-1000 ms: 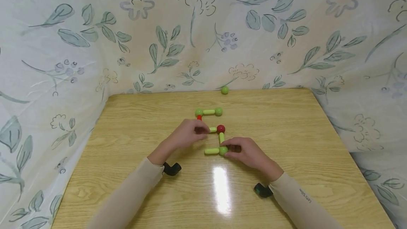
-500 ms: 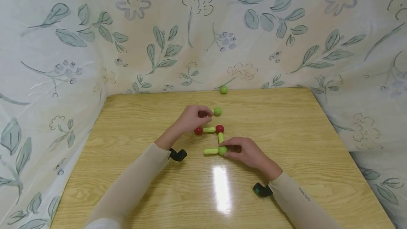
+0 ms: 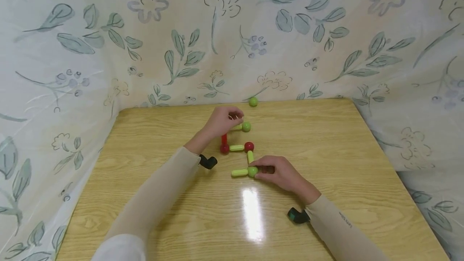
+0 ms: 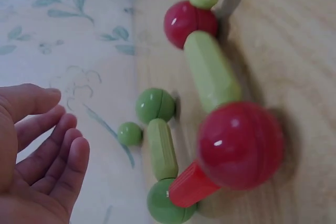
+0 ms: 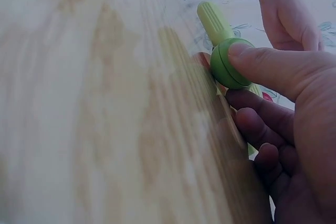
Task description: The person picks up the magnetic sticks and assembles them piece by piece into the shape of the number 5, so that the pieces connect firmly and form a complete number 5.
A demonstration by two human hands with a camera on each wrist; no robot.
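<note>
A zigzag chain of balls and short rods lies on the wooden table. Its near green ball is pinched by my right hand, thumb on one side and fingers on the other. A light green rod sticks out leftward from that ball. Further along come a red ball, a second red ball and a red rod. My left hand hovers over the far part, fingers loosely bent and holding nothing. In the head view it hides the far-left green ball. Another green ball ends the chain.
A loose green ball sits at the table's back edge, against the floral cloth. Black wrist devices hang below both sleeves, one near the left wrist and one near the right.
My left hand has moved away from the near-left red ball, up and toward the back, uncovering the red ball and red rod. My right hand has kept its pinch on the green ball.
</note>
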